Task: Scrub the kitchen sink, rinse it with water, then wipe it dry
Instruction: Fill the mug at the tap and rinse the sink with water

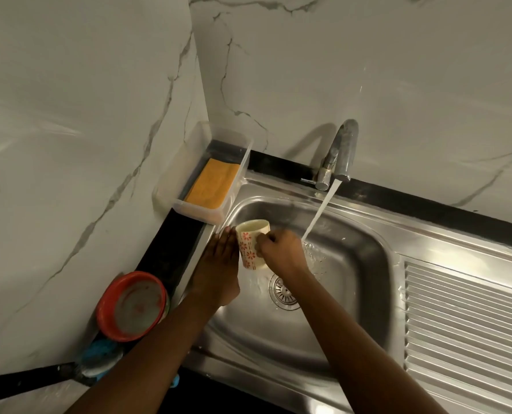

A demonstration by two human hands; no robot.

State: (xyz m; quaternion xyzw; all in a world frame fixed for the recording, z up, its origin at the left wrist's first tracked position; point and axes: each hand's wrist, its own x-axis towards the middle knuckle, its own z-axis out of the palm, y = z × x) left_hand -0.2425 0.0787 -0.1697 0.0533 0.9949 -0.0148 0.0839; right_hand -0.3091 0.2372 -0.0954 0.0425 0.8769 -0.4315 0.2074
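You look to be in the rinsing stage: the tap point(337, 153) at about one o'clock is running, its stream point(319, 210) striking the sink point(353, 282) floor just right of your right hand, and water is pooling toward the drain point(283, 291). No suds or scrubber show in the basin, so judge the scrubbing finished or nearly so; the rinse of the far walls and the whole wipe-dry are left. The sink fills the centre and lower right, its ribbed drainboard point(469, 318) running off at three to four o'clock. Your right hand point(281, 251) is clamped on the floral cup point(253, 243), held by its side over the basin at the middle of the view, mouth tilted up toward twelve o'clock; whether it holds water cannot be told. Your left hand point(219, 264) lies flat, fingers together and closed on nothing, against the sink's left wall, touching the cup's side. At eleven o'clock a clear plastic tray point(207, 210) on the ledge holds an orange cloth point(213, 183), likely your drying cloth. At eight o'clock a red-rimmed bowl point(132, 306) shows only a wet film, with something blue point(101, 354) under it.
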